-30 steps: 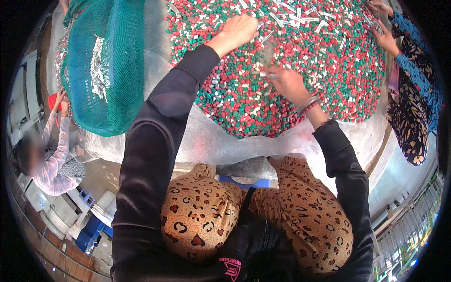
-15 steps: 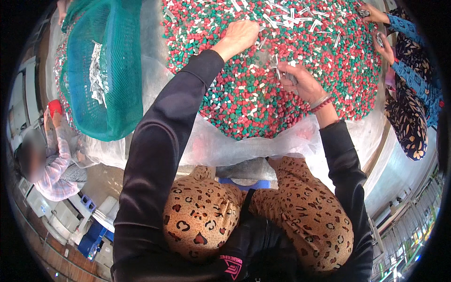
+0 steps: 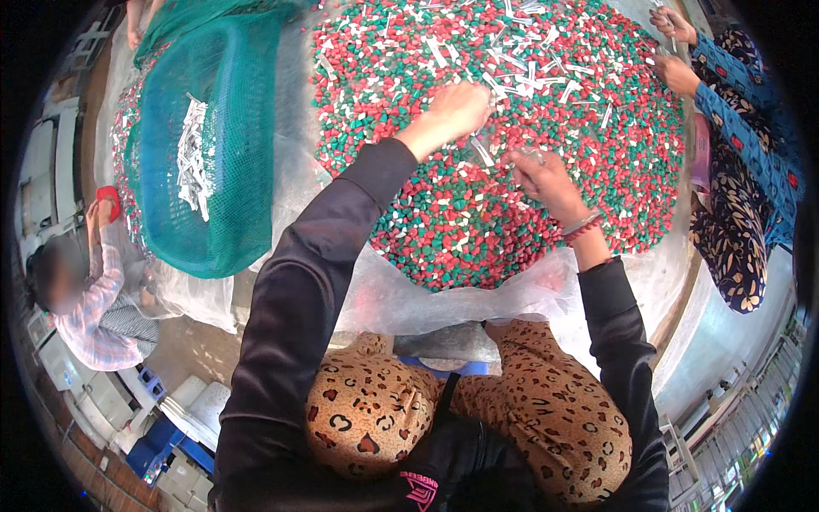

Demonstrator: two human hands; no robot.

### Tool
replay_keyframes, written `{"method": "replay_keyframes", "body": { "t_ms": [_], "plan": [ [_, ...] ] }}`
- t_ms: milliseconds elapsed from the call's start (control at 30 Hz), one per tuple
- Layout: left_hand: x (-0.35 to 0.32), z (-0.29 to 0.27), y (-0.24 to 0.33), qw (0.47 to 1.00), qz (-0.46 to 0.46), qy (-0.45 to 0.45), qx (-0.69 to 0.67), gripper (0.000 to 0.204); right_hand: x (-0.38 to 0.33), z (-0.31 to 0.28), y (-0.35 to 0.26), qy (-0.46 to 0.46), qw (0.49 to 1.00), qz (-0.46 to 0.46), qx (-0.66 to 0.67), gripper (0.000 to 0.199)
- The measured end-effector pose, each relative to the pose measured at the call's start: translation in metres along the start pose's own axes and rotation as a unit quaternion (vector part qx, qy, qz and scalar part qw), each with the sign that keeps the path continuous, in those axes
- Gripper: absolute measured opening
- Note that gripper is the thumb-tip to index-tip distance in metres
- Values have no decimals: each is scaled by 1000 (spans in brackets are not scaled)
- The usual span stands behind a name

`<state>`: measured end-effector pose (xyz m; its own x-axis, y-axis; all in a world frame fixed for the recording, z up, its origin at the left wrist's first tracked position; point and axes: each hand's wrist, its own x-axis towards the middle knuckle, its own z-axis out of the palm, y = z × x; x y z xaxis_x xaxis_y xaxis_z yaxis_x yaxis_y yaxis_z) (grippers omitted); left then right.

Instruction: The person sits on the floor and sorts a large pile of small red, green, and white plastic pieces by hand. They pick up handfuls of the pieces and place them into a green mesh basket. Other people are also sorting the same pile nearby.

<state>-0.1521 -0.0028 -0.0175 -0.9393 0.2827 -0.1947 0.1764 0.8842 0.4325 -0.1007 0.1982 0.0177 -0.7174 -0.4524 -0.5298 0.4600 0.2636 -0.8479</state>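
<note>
A broad heap of small red, green and white pieces (image 3: 461, 247) lies spread on a translucent sheet before me. Over its middle, my left hand (image 3: 461, 108) is closed, knuckles up; its fingertips and whatever they pinch are hidden. Just below those fingertips a thin whitish strip (image 3: 484, 152) slants over the pieces. To the right, my right hand (image 3: 546, 181) is curled closed, with something small and shiny at its fingertips that I cannot make out. More whitish strips (image 3: 533, 78) lie scattered on the heap beyond my hands.
At left stands a blue-green basket (image 3: 230, 247) draped in green netting, with a pile of whitish strips (image 3: 194, 162) inside. Another person's hands (image 3: 676, 75) work at the heap's right edge. A seated person (image 3: 98, 299) at far left holds something red (image 3: 108, 203).
The view has shifted, so the heap and basket sit lower in the picture. My left hand has moved slightly rightward over the heap. My right hand's fingers have curled in more.
</note>
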Motion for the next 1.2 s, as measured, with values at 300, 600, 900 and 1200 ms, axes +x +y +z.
{"method": "replay_keyframes", "body": {
  "t_ms": [300,600,900,1200],
  "plan": [
    [-7,-2,-9,999,20,12,-37,21,48,48,18,22,781,-85,-618,23],
    [1,-67,-9,489,43,-150,-858,24,23,12,-3,35,999,-3,-40,19],
    [50,3,-19,988,130,82,-30,19,69,-65,-57,57,983,-35,173,17],
    [-16,-11,-4,995,96,-30,12,28,145,-85,-20,162,843,-45,-511,57]
  ]
}}
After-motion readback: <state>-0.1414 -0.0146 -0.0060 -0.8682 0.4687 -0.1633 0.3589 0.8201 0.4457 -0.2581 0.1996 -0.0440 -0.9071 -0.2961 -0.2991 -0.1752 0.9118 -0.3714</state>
